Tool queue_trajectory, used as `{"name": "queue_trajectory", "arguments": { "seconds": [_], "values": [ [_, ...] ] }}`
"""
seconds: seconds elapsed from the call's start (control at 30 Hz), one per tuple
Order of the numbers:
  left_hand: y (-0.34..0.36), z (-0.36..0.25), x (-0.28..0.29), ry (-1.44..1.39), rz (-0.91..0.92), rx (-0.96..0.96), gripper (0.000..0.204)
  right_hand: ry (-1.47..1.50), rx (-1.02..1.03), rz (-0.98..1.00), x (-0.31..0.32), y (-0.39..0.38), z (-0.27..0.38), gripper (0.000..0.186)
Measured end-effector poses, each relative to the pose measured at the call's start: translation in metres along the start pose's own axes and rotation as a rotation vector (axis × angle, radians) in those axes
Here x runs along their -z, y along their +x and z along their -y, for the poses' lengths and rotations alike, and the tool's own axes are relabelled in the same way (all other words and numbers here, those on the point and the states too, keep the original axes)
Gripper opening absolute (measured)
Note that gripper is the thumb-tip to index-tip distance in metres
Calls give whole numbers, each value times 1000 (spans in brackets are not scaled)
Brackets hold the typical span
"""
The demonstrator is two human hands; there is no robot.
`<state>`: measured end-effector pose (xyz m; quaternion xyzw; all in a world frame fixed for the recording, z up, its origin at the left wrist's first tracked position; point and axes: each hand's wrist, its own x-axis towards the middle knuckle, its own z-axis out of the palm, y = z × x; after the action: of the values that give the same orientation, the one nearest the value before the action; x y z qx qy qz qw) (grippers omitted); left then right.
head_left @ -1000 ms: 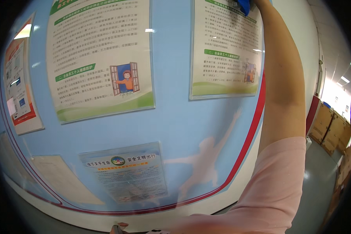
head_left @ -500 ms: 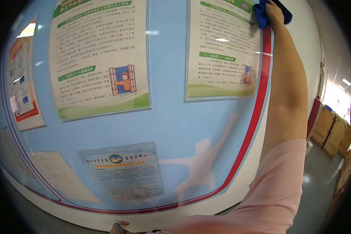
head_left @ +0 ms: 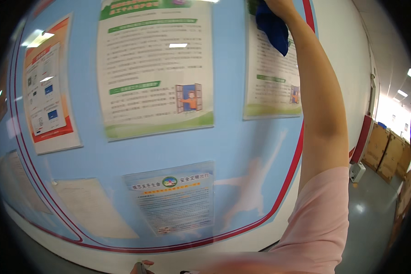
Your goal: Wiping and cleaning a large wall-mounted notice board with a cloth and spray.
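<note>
A dark blue cloth (head_left: 273, 28) is bunched in my right hand (head_left: 282, 6), which reaches high up at the top edge of the view. The cloth lies against the upper part of the right-hand poster (head_left: 270, 98), and my raised arm covers that poster's right side. Low down, my left hand (head_left: 143, 267) is closed around a slim grey thing, mostly cut off by the lower edge, so its kind cannot be made out. Left of the cloth hangs a large white poster (head_left: 155, 59) with green headings and a cartoon figure at a window.
The posters hang on a light blue wall board (head_left: 233, 141) with a red border line (head_left: 285, 194). A smaller blue notice (head_left: 173, 201), a pale sheet (head_left: 91, 208) and an orange-framed poster (head_left: 48, 91) are also on it. Brown cartons (head_left: 388, 148) stand on the grey floor at the right.
My right hand and the cloth have moved left, from the right poster's upper right corner onto its upper part. The view has shifted, so the board's posters appear further right.
</note>
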<state>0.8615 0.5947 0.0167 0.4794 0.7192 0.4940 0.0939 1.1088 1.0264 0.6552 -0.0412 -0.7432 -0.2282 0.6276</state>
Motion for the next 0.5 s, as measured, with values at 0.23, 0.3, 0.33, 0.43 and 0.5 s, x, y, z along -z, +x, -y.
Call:
{"name": "queue_trajectory", "arguments": {
  "seconds": [0.23, 0.3, 0.33, 0.43, 0.5],
  "values": [
    [-16, 12, 34, -223, -11, 167, 44, 197, 199, 72, -81, 42, 123, 35],
    [-20, 12, 45, -261, -29, 142, 43, 228, 262, 102, -109, 57, 159, 35],
    [-21, 12, 49, -262, -32, 144, 43, 198, 277, 101, -123, 61, 177, 34],
    [-26, 14, 62, -223, -44, 216, 42, 167, 343, 40, -159, 72, 222, 34],
    [-30, 15, 68, -4, -29, 148, 41, 169, 297, 78, -174, 79, 248, 34]
  ]
}}
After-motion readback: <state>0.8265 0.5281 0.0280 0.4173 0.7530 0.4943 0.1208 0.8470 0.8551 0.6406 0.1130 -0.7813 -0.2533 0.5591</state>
